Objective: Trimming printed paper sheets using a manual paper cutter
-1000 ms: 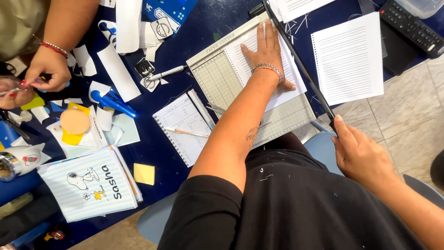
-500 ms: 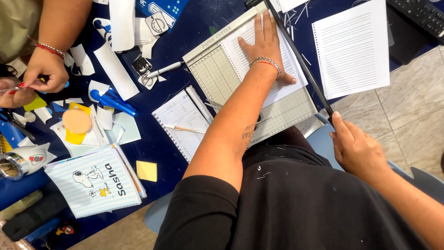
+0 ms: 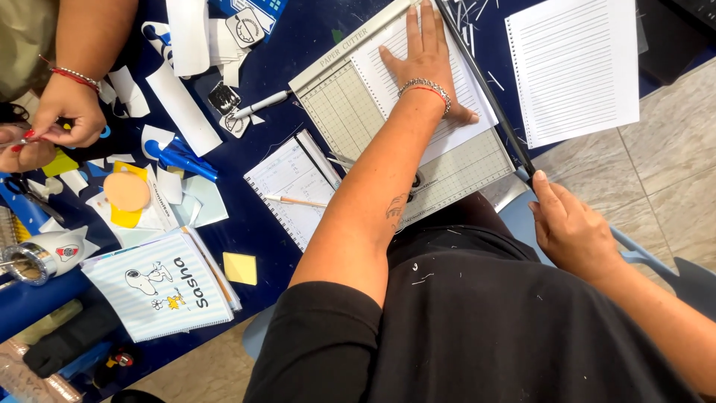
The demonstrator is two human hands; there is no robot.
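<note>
Right hand (image 3: 570, 231): nearest the camera, off the worktop's edge, fingers apparently curled on the handle end of the long black cutter blade arm (image 3: 483, 89), though the grip itself was hidden; placed there to steer the arm.

Left hand (image 3: 426, 63): flat, fingers spread wide, pressing a lined white paper sheet (image 3: 388, 75) onto the grey gridded paper-cutter board (image 3: 350, 101), so the sheet lay still against the blade line.

Beside the board: an open spiral notebook with a pencil (image 3: 291, 186); farther right, a loose lined white sheet (image 3: 570, 67) on the dark blue worktop (image 3: 298, 52).

Far left: another person's hands (image 3: 52, 123), pinching small scraps.
</note>
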